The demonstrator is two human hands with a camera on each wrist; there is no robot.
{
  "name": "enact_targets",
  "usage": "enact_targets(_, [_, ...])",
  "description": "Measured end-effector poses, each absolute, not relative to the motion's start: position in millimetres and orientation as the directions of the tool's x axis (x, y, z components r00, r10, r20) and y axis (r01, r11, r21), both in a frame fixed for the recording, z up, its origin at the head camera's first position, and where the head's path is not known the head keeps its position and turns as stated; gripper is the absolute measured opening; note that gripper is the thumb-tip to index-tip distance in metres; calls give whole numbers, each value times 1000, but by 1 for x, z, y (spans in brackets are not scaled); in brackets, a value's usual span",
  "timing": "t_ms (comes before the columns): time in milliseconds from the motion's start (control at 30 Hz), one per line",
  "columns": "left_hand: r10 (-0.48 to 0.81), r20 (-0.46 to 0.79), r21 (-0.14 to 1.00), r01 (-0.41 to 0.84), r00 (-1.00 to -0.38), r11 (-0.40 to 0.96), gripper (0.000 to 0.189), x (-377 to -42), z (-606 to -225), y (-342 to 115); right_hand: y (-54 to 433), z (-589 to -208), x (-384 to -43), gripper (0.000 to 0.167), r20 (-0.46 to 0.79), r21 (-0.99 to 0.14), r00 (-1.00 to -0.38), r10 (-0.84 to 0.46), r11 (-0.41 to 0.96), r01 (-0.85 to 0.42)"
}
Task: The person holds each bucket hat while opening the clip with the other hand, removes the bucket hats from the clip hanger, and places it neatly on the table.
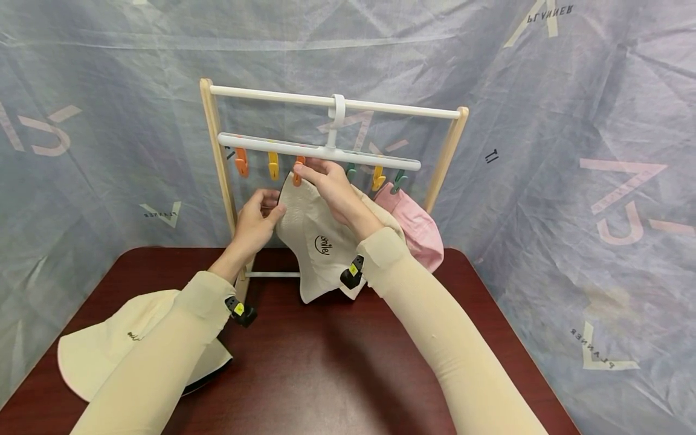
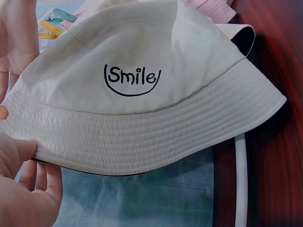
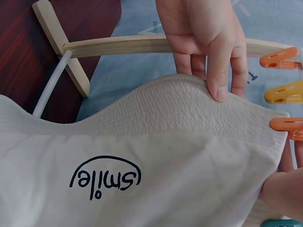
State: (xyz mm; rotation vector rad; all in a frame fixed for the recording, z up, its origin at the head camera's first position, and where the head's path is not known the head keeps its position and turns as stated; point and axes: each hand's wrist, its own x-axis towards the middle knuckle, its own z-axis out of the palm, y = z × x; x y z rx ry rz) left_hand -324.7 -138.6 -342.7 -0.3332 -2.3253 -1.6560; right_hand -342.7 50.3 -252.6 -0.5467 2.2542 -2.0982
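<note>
A cream bucket hat [image 1: 312,226] with a black "smile" print hangs from an orange clip [image 1: 298,172] that bites the corner of its brim. My left hand [image 1: 257,220] pinches the edge of the brim; in the left wrist view its thumb [image 2: 23,150] lies on the outer face, with the other fingers behind. My right hand [image 1: 331,187] is up at the orange clip, pinching it with the thumb in front. In the right wrist view, the right hand's fingers are partly hidden behind the hat and clip.
A white hanger bar [image 1: 272,145] with several colored clips hangs on a wooden-ended rack [image 1: 212,151]. A pink hat [image 1: 415,226] hangs at the right, and another cream hat hangs partly hidden. One more cream hat [image 1: 103,350] lies on the dark red table [image 1: 304,374].
</note>
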Motion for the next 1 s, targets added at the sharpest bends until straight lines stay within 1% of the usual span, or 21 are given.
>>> enact_targets(267, [26,334,898,326,-942,294,37,-327,-346,-137,48,-254,-346,53,250,-963,-930,-269,34,-269])
enact_targets(400, [21,330,903,323,-944,284,38,-326,-346,-137,48,-256,-350,50,259,-959,-933,-251,48,-279])
enact_targets(667, [3,329,916,320,-944,243,37,-323,-347,-132,51,-259,-354,41,331,-937,-914,-234,29,-347])
enact_targets(833, [-9,337,916,326,-941,235,37,-321,-348,-130,52,-259,-354,37,323,-938,-921,-217,59,-343])
enact_targets(1000, [3,334,915,325,-943,240,38,-320,-351,-128,54,-259,-353,40,305,-941,-928,-212,83,-328])
